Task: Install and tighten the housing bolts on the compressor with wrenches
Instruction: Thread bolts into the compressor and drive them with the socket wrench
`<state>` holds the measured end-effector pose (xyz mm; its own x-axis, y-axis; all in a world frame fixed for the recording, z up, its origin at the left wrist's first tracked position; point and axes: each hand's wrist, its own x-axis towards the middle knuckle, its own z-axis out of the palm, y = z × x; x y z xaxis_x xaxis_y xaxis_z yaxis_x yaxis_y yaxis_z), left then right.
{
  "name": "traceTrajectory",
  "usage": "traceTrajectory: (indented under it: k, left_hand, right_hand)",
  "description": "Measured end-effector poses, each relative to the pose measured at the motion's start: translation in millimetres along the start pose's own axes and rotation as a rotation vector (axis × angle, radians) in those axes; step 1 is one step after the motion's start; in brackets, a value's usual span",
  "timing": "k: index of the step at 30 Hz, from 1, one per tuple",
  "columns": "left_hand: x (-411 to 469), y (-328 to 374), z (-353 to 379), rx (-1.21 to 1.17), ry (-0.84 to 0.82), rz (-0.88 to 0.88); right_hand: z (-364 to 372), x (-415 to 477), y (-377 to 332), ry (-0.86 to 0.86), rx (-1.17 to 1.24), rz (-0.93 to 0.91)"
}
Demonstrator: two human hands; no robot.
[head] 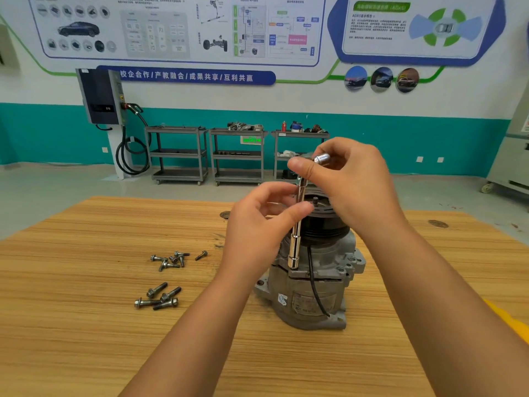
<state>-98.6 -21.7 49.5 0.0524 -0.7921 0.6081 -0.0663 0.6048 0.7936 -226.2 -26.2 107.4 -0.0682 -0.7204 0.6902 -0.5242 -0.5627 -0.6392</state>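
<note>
On the wooden table (86, 325), the compressor (297, 287) stands upright on its end, with its grey metal housing below and a black pulley (323, 227) on top. A thin black cable (313, 282) runs down the front of the housing.

Against the compressor's left side a chrome wrench (294, 247) stands nearly upright, leaning a little. Its socket end rests on the ledge of the housing just under the pulley. Whether a bolt sits under the socket cannot be seen. The left hand (257, 227) pinches the wrench shaft between thumb and curled fingers, level with the pulley. The right hand (355, 181) is above the compressor, its fingers and thumb curled round the top of the wrench, where a short chrome end sticks out.

Left of the compressor, well apart from it, loose bolts lie on the table in two groups. The small bolts (170, 260) lie in a heap farther from the person, with one lone bolt (201, 255) between that heap and the compressor. The larger bolts (159, 298), four of them, lie close together nearer the person.

Far behind the compressor, three grey carts (237, 153) stand in a row against a teal and white wall. Left of them is a charging unit (100, 96) with a coiled black hose.
</note>
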Motion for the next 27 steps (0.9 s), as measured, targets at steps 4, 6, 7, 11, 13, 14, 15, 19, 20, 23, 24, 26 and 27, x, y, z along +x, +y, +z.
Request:
traceTrajectory:
  k: [4, 6, 7, 11, 13, 14, 15, 19, 20, 23, 24, 26, 27]
  left_hand:
    - [5, 7, 5, 0.149, 0.033, 0.011]
    - [7, 9, 7, 0.199, 0.047, 0.013]
    - [7, 10, 8, 0.204, 0.051, 0.009]
    - [8, 11, 8, 0.148, 0.027, -0.034]
    - [9, 12, 7, 0.135, 0.024, -0.054]
    - [10, 12, 6, 0.133, 0.022, -0.061]
    - [10, 13, 6, 0.134, 0.019, -0.063]
    - [12, 14, 3, 0.148, -0.018, -0.061]
    - [12, 15, 3, 0.152, -0.025, -0.059]
    - [12, 16, 2, 0.167, -0.045, -0.06]
    - [12, 16, 2, 0.179, -0.05, -0.06]
    - [12, 17, 2, 0.196, -0.057, -0.063]
    - [12, 18, 2, 0.193, -0.059, -0.069]
  right_hand:
    - [4, -5, -6, 0.066, -0.097, -0.039]
    - [6, -6, -8, 0.069, -0.142, -0.055]
    - [7, -6, -8, 0.068, -0.163, -0.065]
    - [6, -7, -6, 0.027, -0.19, -0.089]
    - [-1, -6, -5, -0.047, -0.081, -0.053]
    - [-5, -5, -4, -0.098, -0.004, -0.024]
    - [-9, -4, -3, -0.157, 0.085, -0.003]
    - [-19, -2, 7, -0.434, 0.476, 0.016]
    - [-20, -1, 8, -0.482, 0.532, 0.01]
    - [-23, 1, 12, -0.564, 0.614, 0.005]
    - [-24, 2, 13, -0.582, 0.621, 0.007]
    - [-26, 4, 11, -0.595, 0.599, 0.005]
    - [-27, 5, 10, -0.585, 0.559, -0.004]
